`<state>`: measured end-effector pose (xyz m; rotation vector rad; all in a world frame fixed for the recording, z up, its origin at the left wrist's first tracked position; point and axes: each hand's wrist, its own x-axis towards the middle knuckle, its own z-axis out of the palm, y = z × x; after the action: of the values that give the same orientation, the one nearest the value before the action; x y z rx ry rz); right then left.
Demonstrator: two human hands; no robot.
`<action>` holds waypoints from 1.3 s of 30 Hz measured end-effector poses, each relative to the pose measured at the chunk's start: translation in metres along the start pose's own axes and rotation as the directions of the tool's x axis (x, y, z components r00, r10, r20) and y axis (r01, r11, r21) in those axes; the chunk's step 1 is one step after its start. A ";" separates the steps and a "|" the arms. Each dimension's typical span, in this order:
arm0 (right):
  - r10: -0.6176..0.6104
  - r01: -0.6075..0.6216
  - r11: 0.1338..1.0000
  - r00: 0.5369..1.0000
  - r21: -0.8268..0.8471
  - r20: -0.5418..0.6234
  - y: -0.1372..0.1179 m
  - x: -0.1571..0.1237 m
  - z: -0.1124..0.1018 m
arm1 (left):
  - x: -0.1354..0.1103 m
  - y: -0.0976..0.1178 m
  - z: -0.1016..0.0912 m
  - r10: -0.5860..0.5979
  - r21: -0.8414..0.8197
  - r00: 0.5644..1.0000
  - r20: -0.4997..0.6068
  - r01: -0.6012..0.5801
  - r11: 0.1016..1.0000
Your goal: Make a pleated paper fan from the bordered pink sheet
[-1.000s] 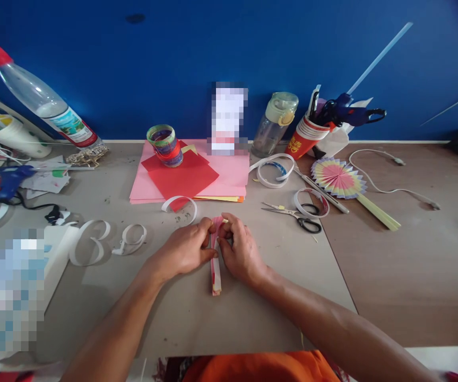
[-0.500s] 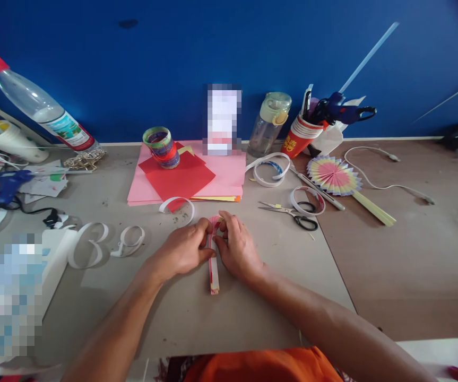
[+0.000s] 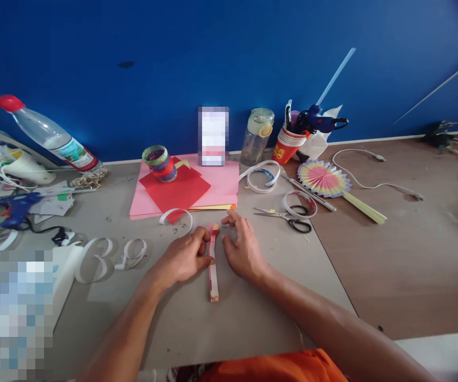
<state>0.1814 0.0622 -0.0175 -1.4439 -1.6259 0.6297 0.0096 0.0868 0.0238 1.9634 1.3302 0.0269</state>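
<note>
A narrow folded paper strip [image 3: 213, 278], pink and white with red and yellowish bits, lies lengthwise in front of me on the table. My left hand [image 3: 187, 253] pinches its left side between thumb and fingers, around the middle and upper part. Just to the right of the strip, my right hand [image 3: 244, 246] is apart from it, thumb and fingers spread with nothing between them. Beyond the hands, a curl of white tape [image 3: 179, 213] rests by the red paper [image 3: 176, 193].
Pink sheets [image 3: 224, 185] lie under a tape-wrapped pot [image 3: 160, 164]. Scissors [image 3: 292, 220], tape rolls [image 3: 302, 206] and a pleated paper fan [image 3: 324, 178] are to the right. A clear bottle [image 3: 256, 138] and red paper cups [image 3: 288, 146] stand behind; a glue gun [image 3: 17, 207] lies left.
My right hand has let go of the paper strip and opened a little to its right. My left hand keeps its pinch. The camera view has shifted slightly.
</note>
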 end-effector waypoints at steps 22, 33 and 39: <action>0.114 -0.326 0.553 0.941 0.767 0.318 0.001 0.016 -0.001 | -0.001 0.000 -0.006 -0.010 -0.261 1.000 0.020 0.015 0.965; 0.115 -0.353 0.302 0.935 0.885 0.334 -0.004 0.018 -0.009 | 0.013 0.012 0.019 -0.039 -0.815 0.987 -0.153 -0.104 0.569; 0.125 -0.361 0.286 0.932 0.888 0.339 -0.010 0.017 -0.014 | 0.010 0.021 0.012 -0.062 -0.839 0.978 -0.200 -0.139 0.527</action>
<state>0.1888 0.0746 0.0023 -0.6755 -0.7678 1.6448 0.0358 0.0845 0.0236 1.1236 1.0647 0.7949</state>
